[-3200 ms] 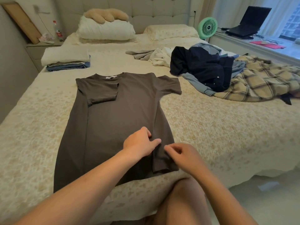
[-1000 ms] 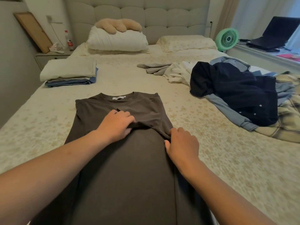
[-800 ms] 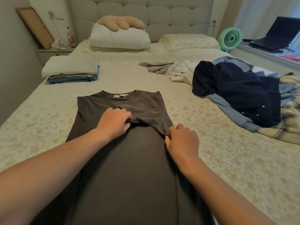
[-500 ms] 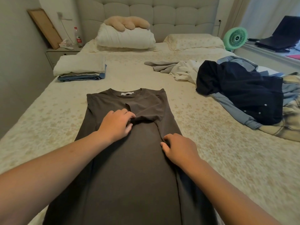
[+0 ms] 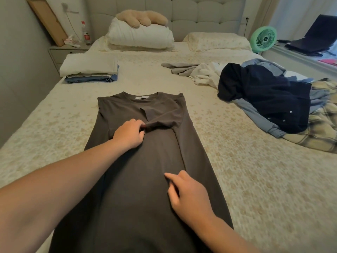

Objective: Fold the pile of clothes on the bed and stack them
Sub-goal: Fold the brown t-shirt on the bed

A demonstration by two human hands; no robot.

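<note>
A dark brown T-shirt dress (image 5: 138, 179) lies flat along the bed (image 5: 255, 179), neck away from me, both long sides and both sleeves folded inward. My left hand (image 5: 130, 133) rests on its upper part, fingers pinching the hem of the folded right sleeve. Lower down, my right hand (image 5: 186, 192) lies on the cloth beside the right fold line, fingers loosely curled and sliding over the fabric. A stack of folded clothes (image 5: 90, 70) sits at the far left of the bed. The unfolded pile (image 5: 264, 95), with a navy jacket on top, lies at the right.
Pillows (image 5: 140, 35) and a headboard are at the far end. A nightstand (image 5: 67, 52) stands at the left wall. A green fan (image 5: 263, 39) and a laptop (image 5: 313, 39) are on the right ledge. A grey and a white garment (image 5: 191, 71) lie mid-bed.
The right sleeve and side have been folded inward over the dress. My right hand has slid down the right fold toward me; my left hand stays on the sleeve hem.
</note>
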